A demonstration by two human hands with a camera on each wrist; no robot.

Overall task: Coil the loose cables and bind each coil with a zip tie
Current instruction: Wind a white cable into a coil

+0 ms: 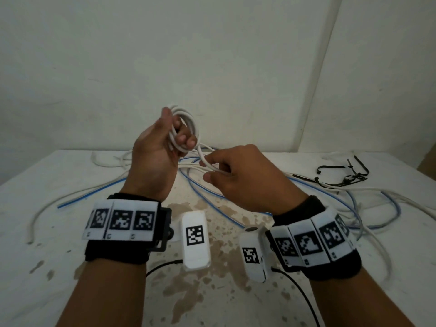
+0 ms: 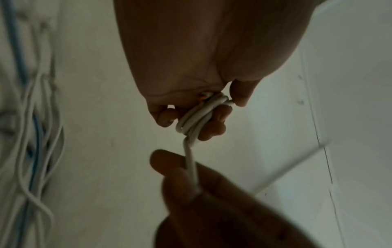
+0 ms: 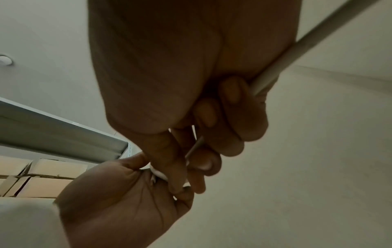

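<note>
Right now my left hand (image 1: pixel 157 147) grips the white coil (image 1: pixel 186 125) raised above the surface (image 1: pixel 47 232), fingers curled through its loops, while my right hand (image 1: pixel 238 175) pinches the running end of the same white cable (image 1: pixel 207 162) just below it. To do this wrap well, I'd judge each new turn should match the size of the ones already stacked, laid flat beside them without twisting — and the left fingers shouldn't loosen, or the loops will spring apart. More loose white and blue cables (image 1: pixel 203 194) lie tangled on the surface; the black zip ties (image 1: pixel 342 174) wait at the far right. No readable writing anywhere — only black-and-white square marker patterns on my wristbands (image 1: pixel 122 219).
</note>
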